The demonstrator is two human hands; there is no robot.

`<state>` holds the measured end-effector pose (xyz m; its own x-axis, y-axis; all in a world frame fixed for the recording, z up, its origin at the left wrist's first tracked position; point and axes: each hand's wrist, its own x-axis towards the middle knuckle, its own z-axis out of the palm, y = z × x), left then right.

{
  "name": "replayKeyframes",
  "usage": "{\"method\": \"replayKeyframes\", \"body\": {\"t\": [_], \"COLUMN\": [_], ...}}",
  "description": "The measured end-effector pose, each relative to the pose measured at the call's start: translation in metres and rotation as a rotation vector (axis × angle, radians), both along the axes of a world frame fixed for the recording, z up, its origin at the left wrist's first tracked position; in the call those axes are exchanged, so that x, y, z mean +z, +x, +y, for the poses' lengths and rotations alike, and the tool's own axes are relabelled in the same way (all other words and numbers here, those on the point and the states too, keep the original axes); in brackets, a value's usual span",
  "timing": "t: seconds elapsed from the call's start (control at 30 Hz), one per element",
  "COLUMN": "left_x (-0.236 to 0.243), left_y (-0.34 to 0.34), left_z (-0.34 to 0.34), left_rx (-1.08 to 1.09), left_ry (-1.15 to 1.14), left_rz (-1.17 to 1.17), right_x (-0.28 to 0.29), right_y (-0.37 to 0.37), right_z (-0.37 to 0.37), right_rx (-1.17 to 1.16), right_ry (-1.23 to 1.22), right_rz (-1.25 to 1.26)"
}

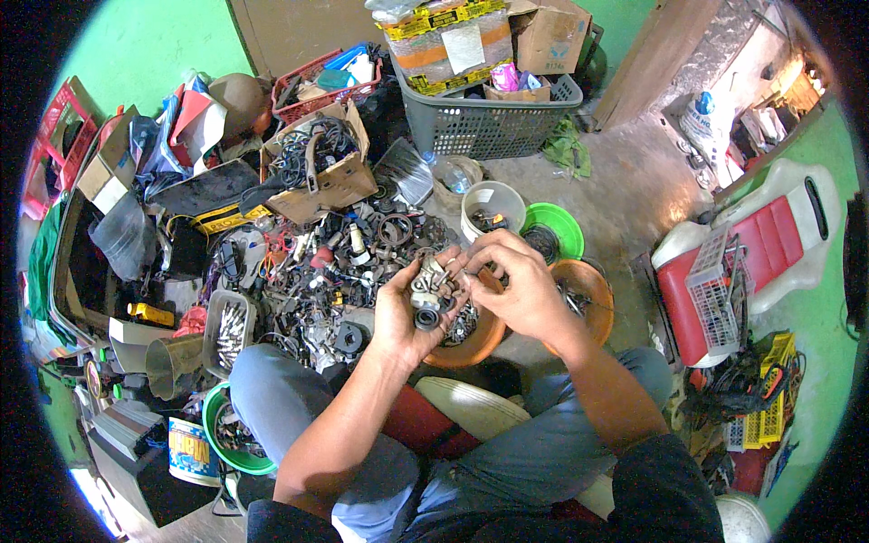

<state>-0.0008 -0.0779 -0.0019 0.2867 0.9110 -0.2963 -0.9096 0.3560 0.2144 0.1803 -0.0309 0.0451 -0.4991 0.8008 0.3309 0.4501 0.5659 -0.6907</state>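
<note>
My left hand (398, 312) is cupped palm up around several small metal parts (431, 285), one with a dark round ring at its end. Just to the right, my right hand (523, 291) has thumb and fingertips pinched together at the edge of those parts. What the pinch holds is too small to make out. Below both hands stands an orange bowl (486, 346) with metal pieces in it, partly hidden by them. A second orange bowl (599, 317), also holding metal parts, sits beside my right wrist.
A wide heap of mixed parts (348, 258) spreads over the floor ahead and left. Beyond the bowls stand a white bucket (471, 201) and a bright green basin (568, 226). A grey basket (480, 136) is at the back, a red-and-white seat (769, 244) at right.
</note>
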Motion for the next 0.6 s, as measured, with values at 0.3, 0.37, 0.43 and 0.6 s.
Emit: {"method": "replayKeyframes", "body": {"t": [0.3,0.37,0.43,0.6], "left_x": [0.018,0.019,0.019,0.016], "left_y": [0.003,0.004,0.005,0.004], "left_z": [0.002,0.002,0.002,0.003], "left_rx": [0.047,0.047,0.050,0.043], "left_ry": [-0.054,-0.053,-0.057,-0.036], "left_rz": [-0.065,-0.071,-0.073,-0.064], "right_x": [0.000,-0.001,0.000,0.011], "right_y": [0.013,0.016,0.016,0.017], "right_z": [0.018,0.021,0.021,0.018], "right_rx": [0.084,0.029,-0.039,0.058], "right_ry": [-0.632,-0.684,-0.764,-0.870], "right_rz": [0.637,0.707,0.784,0.926]}}
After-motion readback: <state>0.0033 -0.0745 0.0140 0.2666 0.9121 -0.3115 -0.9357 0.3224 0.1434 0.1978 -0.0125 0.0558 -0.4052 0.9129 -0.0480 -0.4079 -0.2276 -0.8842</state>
